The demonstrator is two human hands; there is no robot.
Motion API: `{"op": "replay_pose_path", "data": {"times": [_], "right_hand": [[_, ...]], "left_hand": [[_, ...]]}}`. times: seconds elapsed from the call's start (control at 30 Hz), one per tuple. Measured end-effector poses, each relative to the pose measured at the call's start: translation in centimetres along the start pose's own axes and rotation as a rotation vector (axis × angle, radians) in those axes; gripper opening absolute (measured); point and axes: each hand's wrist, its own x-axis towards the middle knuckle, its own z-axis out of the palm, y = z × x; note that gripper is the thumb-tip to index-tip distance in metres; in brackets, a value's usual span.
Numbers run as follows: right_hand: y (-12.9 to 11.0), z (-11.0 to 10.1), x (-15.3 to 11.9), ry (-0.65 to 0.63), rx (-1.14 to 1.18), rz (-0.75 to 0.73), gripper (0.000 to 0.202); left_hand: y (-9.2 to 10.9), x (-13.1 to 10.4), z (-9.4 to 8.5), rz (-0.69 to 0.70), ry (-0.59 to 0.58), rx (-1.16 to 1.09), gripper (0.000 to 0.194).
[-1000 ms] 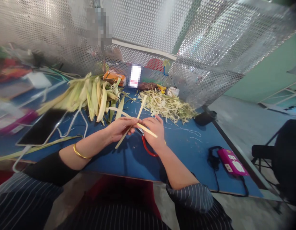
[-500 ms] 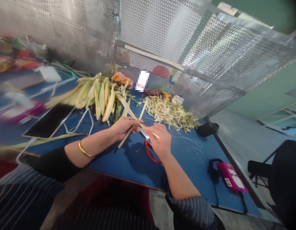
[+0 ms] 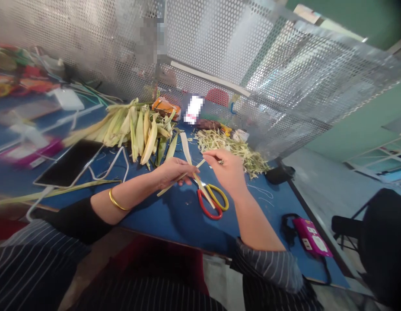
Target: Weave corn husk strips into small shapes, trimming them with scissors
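My left hand (image 3: 175, 171) pinches pale corn husk strips (image 3: 186, 149) where they cross. One strip runs from above the fingers down to the lower right. Another sticks out at the lower left. My right hand (image 3: 229, 172) is closed, thumb and forefinger pinching the upper right end of the crossing strip. Under the strips, on the blue table (image 3: 184, 224), lie scissors (image 3: 211, 214) with a red and a yellow handle loop; their blades are partly hidden. Beyond my left hand is a bundle of corn husks (image 3: 124, 129). A heap of shredded husk (image 3: 231, 149) lies beyond my right hand.
A tablet (image 3: 71, 163) with a white cable lies at the left. A pink packet (image 3: 312, 236) and dark cable are near the right edge. Behind stands a perforated metal screen (image 3: 216, 39), with an orange packet (image 3: 166, 107) and a lit, blurred-out screen (image 3: 194, 109) before it.
My right hand has moved up and right, from the lower end of one strip to the end of the crossing strip. The scissors' yellow handle has come into view.
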Motion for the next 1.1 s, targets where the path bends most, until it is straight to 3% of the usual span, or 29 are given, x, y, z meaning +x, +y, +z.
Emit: {"op": "replay_pose_path", "data": {"times": [0.07,0.23,0.4,0.5,0.6,0.7,0.77,0.83,0.9,0.97,1.1], "right_hand": [[0.1,0.4,0.7,0.005,-0.012,-0.024,0.017],[1.9,1.4,-0.2,0.158,-0.004,0.002,0.021],[4.2,1.7,-1.5,0.025,0.166,0.195,0.031],[4.7,1.7,-1.8,-0.026,0.289,0.232,0.033],[4.1,1.5,-2.0,0.004,0.287,0.208,0.025],[3.1,1.4,-2.2,0.035,0.188,0.167,0.021],[2.4,1.4,-2.3,-0.062,0.164,0.19,0.023],[1.9,1.6,-2.3,-0.18,0.241,0.262,0.024],[1.6,1.8,-2.3,-0.208,0.354,0.338,0.024],[1.4,1.8,-2.4,-0.125,0.401,0.368,0.024],[0.9,1.2,-2.9,0.081,0.225,0.234,0.017]], "left_hand": [[0.1,-0.1,0.0,0.002,-0.005,-0.016,0.026],[0.2,0.2,-0.3,0.029,0.04,-0.118,0.025],[-0.2,0.7,-0.6,0.092,0.171,-0.11,0.018],[-0.4,1.0,-0.6,0.116,0.212,-0.068,0.017],[-0.6,0.8,-0.4,0.086,0.134,0.022,0.018],[-1.1,0.3,0.0,0.016,-0.105,0.22,0.017],[-1.6,-0.1,0.3,-0.014,-0.248,0.345,0.015],[-2.0,-0.4,0.6,-0.033,-0.32,0.416,0.015],[-2.3,-0.5,0.9,-0.048,-0.338,0.445,0.019],[-2.2,-0.6,1.2,-0.063,-0.314,0.457,0.027],[-1.6,-0.3,1.3,-0.052,-0.13,0.413,0.034]]}}
